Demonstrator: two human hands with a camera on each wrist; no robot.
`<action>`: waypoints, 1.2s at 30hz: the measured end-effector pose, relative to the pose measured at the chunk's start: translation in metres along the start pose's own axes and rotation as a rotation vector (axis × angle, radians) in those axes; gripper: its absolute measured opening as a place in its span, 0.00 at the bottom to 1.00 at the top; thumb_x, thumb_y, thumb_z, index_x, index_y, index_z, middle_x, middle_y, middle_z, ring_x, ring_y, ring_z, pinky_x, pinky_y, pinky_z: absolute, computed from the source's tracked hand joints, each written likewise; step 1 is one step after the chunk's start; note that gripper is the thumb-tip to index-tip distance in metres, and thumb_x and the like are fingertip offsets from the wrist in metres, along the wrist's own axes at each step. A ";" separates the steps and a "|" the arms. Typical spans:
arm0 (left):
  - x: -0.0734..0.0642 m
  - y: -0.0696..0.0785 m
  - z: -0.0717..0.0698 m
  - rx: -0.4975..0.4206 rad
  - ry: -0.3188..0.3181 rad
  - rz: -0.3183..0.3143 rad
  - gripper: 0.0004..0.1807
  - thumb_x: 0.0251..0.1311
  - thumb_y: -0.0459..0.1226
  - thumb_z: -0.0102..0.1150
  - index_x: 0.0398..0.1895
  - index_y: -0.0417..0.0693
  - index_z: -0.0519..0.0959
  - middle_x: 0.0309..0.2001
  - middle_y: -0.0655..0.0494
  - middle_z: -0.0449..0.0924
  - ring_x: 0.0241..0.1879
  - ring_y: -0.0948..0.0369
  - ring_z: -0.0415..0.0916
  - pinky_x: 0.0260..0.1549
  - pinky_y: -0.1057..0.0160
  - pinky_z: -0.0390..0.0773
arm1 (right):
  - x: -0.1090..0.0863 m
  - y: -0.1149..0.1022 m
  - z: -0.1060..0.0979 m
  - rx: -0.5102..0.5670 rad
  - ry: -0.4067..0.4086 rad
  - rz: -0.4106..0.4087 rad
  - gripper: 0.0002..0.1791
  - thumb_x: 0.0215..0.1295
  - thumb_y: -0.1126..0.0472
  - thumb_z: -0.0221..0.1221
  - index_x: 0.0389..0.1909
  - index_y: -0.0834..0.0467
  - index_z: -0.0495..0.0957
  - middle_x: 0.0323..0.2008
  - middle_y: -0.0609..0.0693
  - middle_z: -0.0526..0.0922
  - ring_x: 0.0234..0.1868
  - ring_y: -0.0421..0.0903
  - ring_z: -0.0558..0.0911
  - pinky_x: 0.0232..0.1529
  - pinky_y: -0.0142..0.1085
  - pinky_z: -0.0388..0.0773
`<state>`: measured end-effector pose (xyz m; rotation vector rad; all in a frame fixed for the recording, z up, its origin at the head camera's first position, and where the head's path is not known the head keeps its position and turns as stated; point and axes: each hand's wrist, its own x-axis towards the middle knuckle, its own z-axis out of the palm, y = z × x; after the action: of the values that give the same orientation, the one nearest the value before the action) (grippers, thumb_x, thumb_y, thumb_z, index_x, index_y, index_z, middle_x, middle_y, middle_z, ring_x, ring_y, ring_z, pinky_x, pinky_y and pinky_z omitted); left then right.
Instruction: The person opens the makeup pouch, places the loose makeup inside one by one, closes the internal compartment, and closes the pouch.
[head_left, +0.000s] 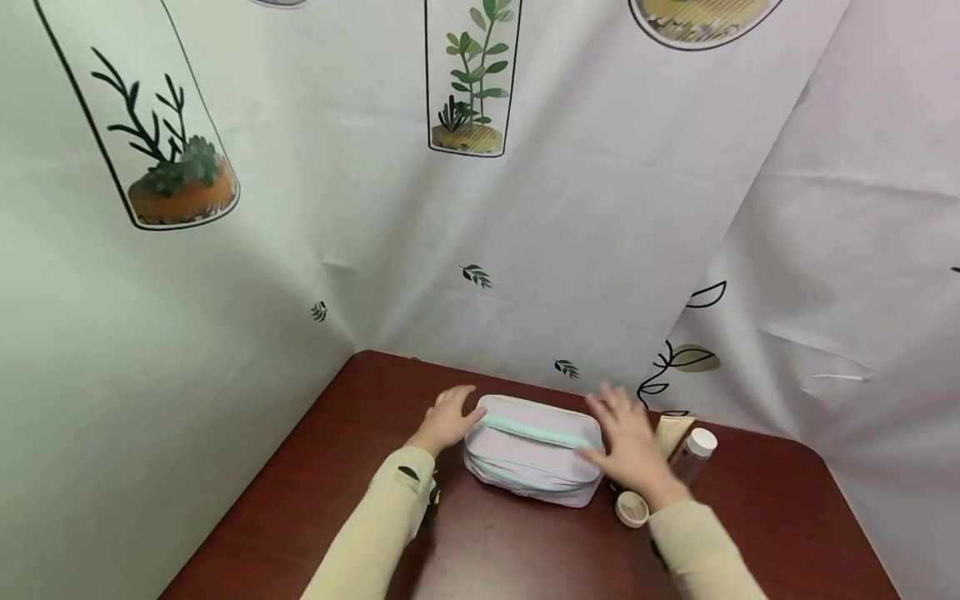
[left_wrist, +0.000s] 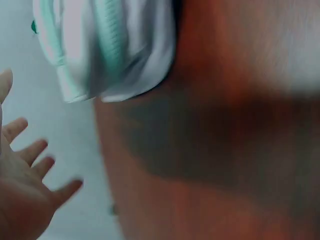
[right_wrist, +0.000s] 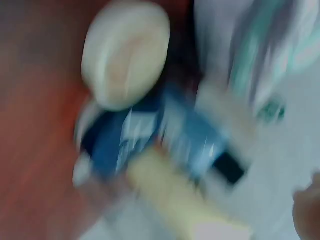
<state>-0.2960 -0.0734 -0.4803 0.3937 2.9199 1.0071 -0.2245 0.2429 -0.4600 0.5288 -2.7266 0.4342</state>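
A pale lilac toiletry bag (head_left: 534,458) with mint trim and a mint handle (head_left: 534,431) stands closed on the table. My left hand (head_left: 444,421) is at its left end, fingers spread, thumb right at the top corner. In the left wrist view the left hand's fingers are straight beside the bag (left_wrist: 135,50). My right hand (head_left: 628,442) hovers at the bag's right end with spread fingers, blurred by motion, and holds nothing. Behind and below it are a beige tube (head_left: 671,433), a white-capped bottle (head_left: 699,450) and a small round compact (head_left: 632,509).
The right wrist view, badly blurred, shows the round compact (right_wrist: 125,55), a dark blue item with a white label (right_wrist: 135,130), a lighter blue item with a black end (right_wrist: 192,137) and the yellowish tube (right_wrist: 175,192). A patterned white curtain (head_left: 600,208) hangs behind the dark red table (head_left: 330,500).
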 end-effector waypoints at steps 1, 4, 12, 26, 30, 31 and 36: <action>0.000 -0.004 0.006 -0.086 -0.007 -0.014 0.30 0.66 0.48 0.48 0.66 0.43 0.62 0.65 0.41 0.60 0.65 0.44 0.53 0.57 0.40 0.56 | -0.001 -0.008 0.009 0.020 -0.025 -0.032 0.48 0.50 0.40 0.64 0.68 0.59 0.58 0.70 0.59 0.49 0.69 0.61 0.46 0.62 0.60 0.40; 0.002 -0.017 0.021 -0.297 -0.022 -0.060 0.23 0.69 0.40 0.44 0.63 0.37 0.64 0.61 0.37 0.64 0.62 0.43 0.59 0.56 0.44 0.60 | -0.005 -0.026 0.032 0.077 -0.133 -0.031 0.46 0.48 0.43 0.67 0.66 0.58 0.62 0.68 0.59 0.56 0.68 0.61 0.53 0.61 0.60 0.49; 0.019 -0.038 0.037 -0.357 -0.067 -0.019 0.19 0.71 0.35 0.39 0.60 0.34 0.65 0.56 0.38 0.68 0.58 0.45 0.65 0.53 0.48 0.66 | -0.009 -0.031 0.050 0.199 -0.128 0.001 0.49 0.36 0.49 0.74 0.62 0.60 0.66 0.58 0.59 0.70 0.60 0.61 0.65 0.55 0.64 0.53; 0.050 -0.046 0.039 -0.329 -0.175 -0.011 0.17 0.69 0.32 0.43 0.57 0.38 0.73 0.56 0.41 0.72 0.58 0.45 0.65 0.54 0.47 0.65 | -0.004 -0.028 0.060 0.183 -0.093 -0.012 0.45 0.30 0.58 0.77 0.57 0.60 0.72 0.45 0.50 0.74 0.50 0.52 0.71 0.54 0.49 0.63; 0.054 -0.049 0.042 -0.328 -0.123 -0.001 0.14 0.66 0.30 0.47 0.50 0.33 0.77 0.49 0.40 0.77 0.53 0.45 0.71 0.50 0.49 0.69 | -0.004 -0.026 0.060 0.162 -0.064 -0.031 0.44 0.30 0.56 0.77 0.56 0.59 0.73 0.44 0.48 0.74 0.48 0.50 0.71 0.52 0.48 0.64; 0.055 -0.049 0.042 -0.321 -0.112 0.002 0.13 0.65 0.30 0.48 0.49 0.32 0.78 0.48 0.40 0.78 0.51 0.46 0.72 0.49 0.50 0.70 | -0.004 -0.025 0.060 0.163 -0.058 -0.032 0.44 0.30 0.55 0.77 0.56 0.59 0.73 0.44 0.48 0.74 0.48 0.50 0.71 0.52 0.48 0.64; 0.055 -0.047 0.041 -0.278 -0.078 -0.002 0.12 0.64 0.30 0.50 0.43 0.31 0.80 0.43 0.40 0.80 0.47 0.46 0.75 0.45 0.53 0.73 | -0.004 -0.024 0.061 0.179 -0.028 -0.035 0.42 0.29 0.55 0.77 0.54 0.59 0.75 0.43 0.48 0.75 0.47 0.50 0.72 0.51 0.49 0.65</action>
<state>-0.3550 -0.0705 -0.5383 0.4058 2.6590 1.3407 -0.2272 0.2012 -0.5103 0.6325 -2.7157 0.6708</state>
